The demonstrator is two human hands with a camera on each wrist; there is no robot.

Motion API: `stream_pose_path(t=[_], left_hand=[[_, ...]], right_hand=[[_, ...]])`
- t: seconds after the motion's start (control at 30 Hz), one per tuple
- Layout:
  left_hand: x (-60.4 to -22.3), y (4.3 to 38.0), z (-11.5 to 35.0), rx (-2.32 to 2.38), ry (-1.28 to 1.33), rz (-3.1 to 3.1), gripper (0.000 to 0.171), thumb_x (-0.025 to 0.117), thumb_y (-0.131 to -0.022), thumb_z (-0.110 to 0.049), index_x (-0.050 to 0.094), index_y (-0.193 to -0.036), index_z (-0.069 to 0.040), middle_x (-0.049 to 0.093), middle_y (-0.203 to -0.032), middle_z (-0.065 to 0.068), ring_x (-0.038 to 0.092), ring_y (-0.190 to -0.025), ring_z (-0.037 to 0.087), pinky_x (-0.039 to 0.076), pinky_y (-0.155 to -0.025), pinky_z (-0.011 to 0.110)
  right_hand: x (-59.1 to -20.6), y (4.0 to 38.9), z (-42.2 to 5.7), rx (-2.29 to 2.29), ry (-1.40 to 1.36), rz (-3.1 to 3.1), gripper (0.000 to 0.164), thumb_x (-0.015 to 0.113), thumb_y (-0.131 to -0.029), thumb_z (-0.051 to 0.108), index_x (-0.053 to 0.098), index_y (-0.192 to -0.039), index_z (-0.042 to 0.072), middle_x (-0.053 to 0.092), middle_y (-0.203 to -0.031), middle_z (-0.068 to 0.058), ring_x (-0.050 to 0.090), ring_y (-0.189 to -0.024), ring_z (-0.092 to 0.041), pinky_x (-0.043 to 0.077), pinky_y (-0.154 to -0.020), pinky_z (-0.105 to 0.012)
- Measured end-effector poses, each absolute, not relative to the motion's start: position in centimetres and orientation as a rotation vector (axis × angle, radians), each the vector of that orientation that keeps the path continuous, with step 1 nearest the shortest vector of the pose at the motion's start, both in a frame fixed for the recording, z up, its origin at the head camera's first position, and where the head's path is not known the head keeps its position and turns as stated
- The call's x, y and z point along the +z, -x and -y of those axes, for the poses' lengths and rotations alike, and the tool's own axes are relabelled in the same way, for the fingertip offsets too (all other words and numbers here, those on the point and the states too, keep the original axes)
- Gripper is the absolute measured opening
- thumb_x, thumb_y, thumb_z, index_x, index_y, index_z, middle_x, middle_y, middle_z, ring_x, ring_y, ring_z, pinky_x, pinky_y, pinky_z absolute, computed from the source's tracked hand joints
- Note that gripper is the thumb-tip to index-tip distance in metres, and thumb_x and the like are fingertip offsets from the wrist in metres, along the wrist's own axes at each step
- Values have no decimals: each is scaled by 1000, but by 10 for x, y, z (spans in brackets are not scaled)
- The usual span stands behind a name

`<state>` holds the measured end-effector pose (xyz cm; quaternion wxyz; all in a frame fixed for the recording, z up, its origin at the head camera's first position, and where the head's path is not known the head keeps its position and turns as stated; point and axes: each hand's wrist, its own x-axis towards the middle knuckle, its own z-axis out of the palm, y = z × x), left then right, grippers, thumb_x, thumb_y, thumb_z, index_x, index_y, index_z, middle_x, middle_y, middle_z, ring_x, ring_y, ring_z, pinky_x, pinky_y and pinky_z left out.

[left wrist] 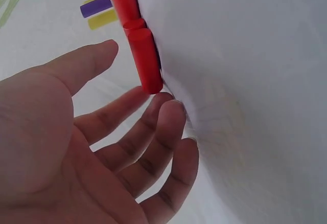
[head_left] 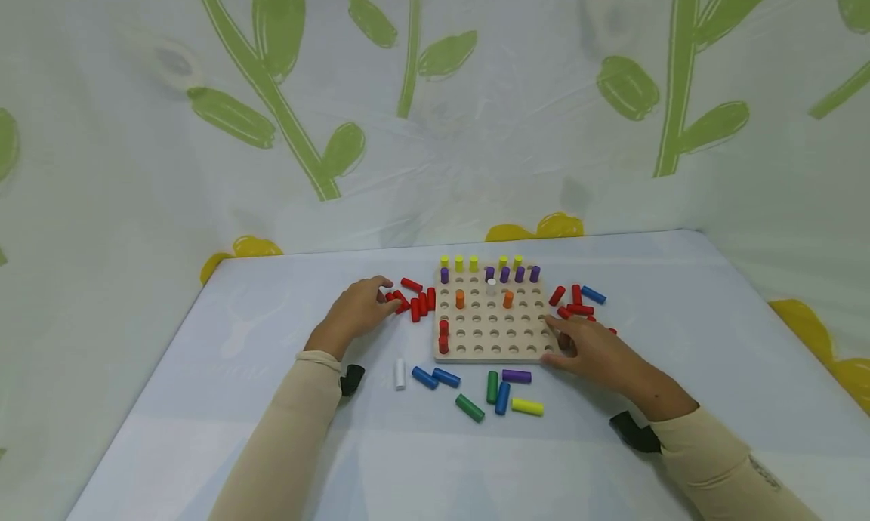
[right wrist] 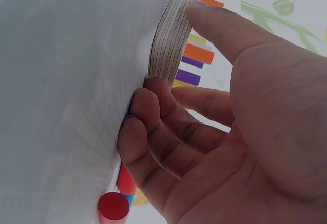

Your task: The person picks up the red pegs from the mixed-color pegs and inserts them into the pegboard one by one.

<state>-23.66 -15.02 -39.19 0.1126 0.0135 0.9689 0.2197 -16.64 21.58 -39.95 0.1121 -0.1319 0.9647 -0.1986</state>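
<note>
My left hand (head_left: 356,309) is over the table at the left, with thumb and fingers apart. Beside its fingertips lies a cluster of red pegs (head_left: 415,309); the left wrist view shows one red peg (left wrist: 145,60) right at the index fingertip. The wooden pegboard (head_left: 485,340) carries upright yellow, purple, orange, white and red pegs. My right hand (head_left: 587,351) holds the board's near right corner. Its thumb (right wrist: 202,17) lies against the layered side, and its other fingers (right wrist: 145,106) curl by the corner.
More red pegs (head_left: 580,309) and a blue peg (head_left: 593,294) lie right of the board. In front are a white peg (head_left: 399,374), several blue pegs (head_left: 424,377), green pegs (head_left: 470,408), a purple peg (head_left: 516,376) and a yellow peg (head_left: 527,407). A leaf-patterned cloth hangs behind.
</note>
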Motion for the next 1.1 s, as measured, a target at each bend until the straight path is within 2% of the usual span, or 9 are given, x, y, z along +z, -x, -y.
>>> stream_pose_path(t=[0.33,0.77,1.1], left_hand=[[-391,237,146,639,-49,-2853,53,70,-94,-36,58,-138,-10,64,-121,12,58,-109,27,56,-94,41],[-391,239,146,607,-27,-2872,50,73,-91,-35,63,-134,-10,64,-113,11,58,-103,25,57,-86,37],[-392,235,150,612,-24,-2869,47,74,-91,-33,64,-131,-11,67,-115,10,59,-104,25,56,-91,40]], right_hand=[[-395,165,-220,-576,381,-2834,81,80,-83,39,47,-146,0,53,-82,-3,50,-80,-15,42,-58,-21],[-394,168,-219,-578,398,-2837,80,80,-83,38,48,-145,-1,52,-79,-2,49,-77,-15,41,-55,-20],[-396,169,-216,-600,391,-2810,80,80,-84,38,48,-146,-1,51,-79,-2,49,-78,-15,40,-56,-21]])
